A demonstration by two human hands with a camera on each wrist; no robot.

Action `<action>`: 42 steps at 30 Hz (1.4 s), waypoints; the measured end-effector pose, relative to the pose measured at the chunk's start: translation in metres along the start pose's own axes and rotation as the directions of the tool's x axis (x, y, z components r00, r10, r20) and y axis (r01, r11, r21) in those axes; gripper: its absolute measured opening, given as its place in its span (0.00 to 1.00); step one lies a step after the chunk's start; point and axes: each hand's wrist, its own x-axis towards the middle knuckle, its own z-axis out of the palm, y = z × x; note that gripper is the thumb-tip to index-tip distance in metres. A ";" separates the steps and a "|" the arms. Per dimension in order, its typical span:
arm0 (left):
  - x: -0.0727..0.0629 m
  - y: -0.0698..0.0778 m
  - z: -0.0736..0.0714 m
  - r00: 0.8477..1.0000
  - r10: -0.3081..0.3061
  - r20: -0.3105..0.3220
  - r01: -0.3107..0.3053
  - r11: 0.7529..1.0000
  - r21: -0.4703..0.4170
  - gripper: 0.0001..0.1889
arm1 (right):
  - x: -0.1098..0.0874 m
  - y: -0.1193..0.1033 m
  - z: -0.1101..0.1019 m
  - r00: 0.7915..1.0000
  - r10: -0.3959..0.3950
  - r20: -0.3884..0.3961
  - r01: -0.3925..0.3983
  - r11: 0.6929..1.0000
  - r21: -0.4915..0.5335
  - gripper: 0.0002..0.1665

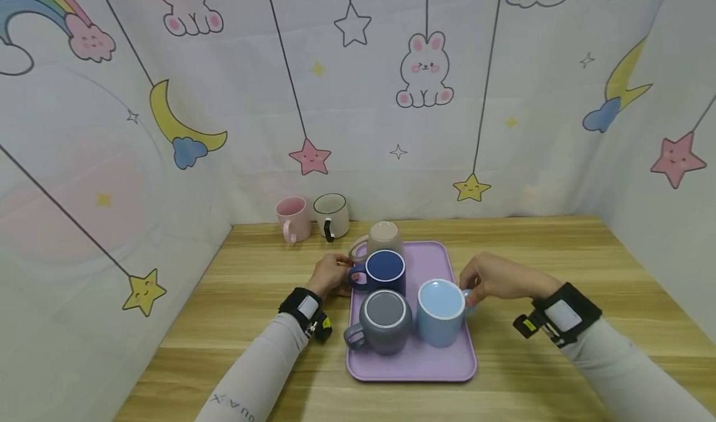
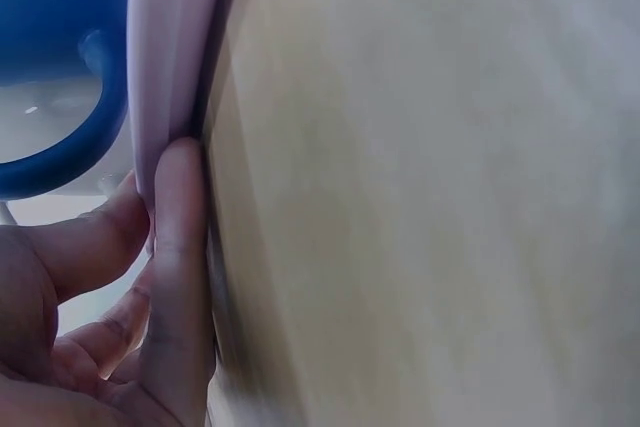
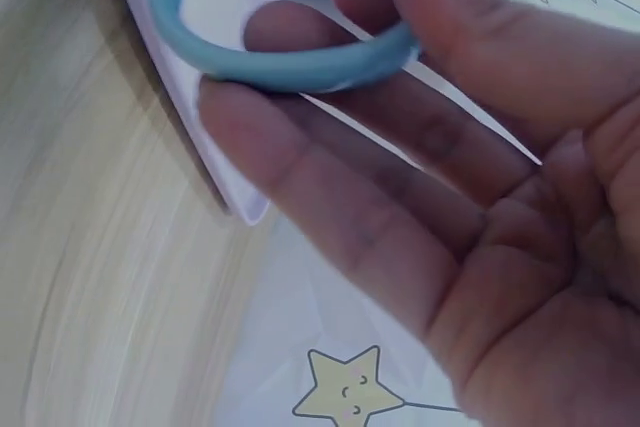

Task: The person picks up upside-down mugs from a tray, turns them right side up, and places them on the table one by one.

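On the lilac tray (image 1: pixel 414 366) several mugs stand upside down. A light blue mug (image 1: pixel 440 322) is at the front right, and my right hand (image 1: pixel 498 277) holds its handle (image 3: pixel 290 67), with fingers curled through and round it. A grey mug (image 1: pixel 386 332) stands to its left, with a navy mug (image 1: pixel 386 276) behind that and a beige mug (image 1: pixel 386 238) at the back. My left hand (image 1: pixel 331 274) pinches the tray's left edge (image 2: pixel 170 57) between thumb and fingers, close to the navy mug's handle (image 2: pixel 60 162).
A pink mug (image 1: pixel 293 219) and a white mug with a black handle (image 1: pixel 332 215) stand upright at the back left of the wooden table (image 1: pixel 537 248). A patterned cloth (image 1: pixel 358 117) hangs behind and at both sides.
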 end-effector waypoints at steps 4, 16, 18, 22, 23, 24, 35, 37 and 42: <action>-0.001 0.001 0.000 1.000 0.001 -0.003 -0.001 1.000 0.014 0.14 | 0.001 0.003 0.000 0.999 -0.020 -0.043 0.019 1.000 -0.021 0.04; -0.002 0.001 0.000 0.999 0.034 -0.007 -0.034 0.999 0.033 0.13 | 0.001 0.002 -0.011 0.994 0.009 -0.110 -0.016 0.997 -0.070 0.05; -0.002 0.000 0.000 0.999 0.038 -0.008 -0.038 0.999 0.038 0.14 | 0.000 0.001 -0.015 0.993 0.009 -0.115 -0.016 0.998 -0.056 0.06; -0.002 0.000 0.000 1.000 0.031 -0.005 -0.031 0.999 0.034 0.14 | -0.002 -0.001 -0.026 0.991 0.014 -0.134 -0.014 1.000 0.001 0.06; -0.002 0.000 0.000 1.000 0.027 -0.003 -0.027 0.999 0.031 0.13 | -0.002 -0.002 -0.029 0.990 0.018 -0.140 -0.016 1.000 0.016 0.05; -0.002 0.000 0.000 1.000 0.025 -0.001 -0.025 0.999 0.029 0.13 | -0.003 -0.003 -0.031 0.989 0.025 -0.149 -0.021 0.999 0.031 0.05; -0.002 0.001 0.001 0.999 0.040 -0.005 -0.040 0.999 0.028 0.15 | 0.000 -0.008 -0.045 0.967 0.054 -0.250 -0.002 0.979 0.204 0.14; -0.002 0.002 0.001 0.999 0.036 -0.004 -0.036 0.999 0.029 0.15 | 0.003 -0.009 -0.047 0.964 0.059 -0.261 0.001 0.974 0.227 0.14; -0.001 0.003 0.001 1.000 0.019 -0.007 -0.019 0.999 0.040 0.15 | 0.012 -0.009 -0.048 0.956 0.060 -0.288 0.015 0.968 0.251 0.14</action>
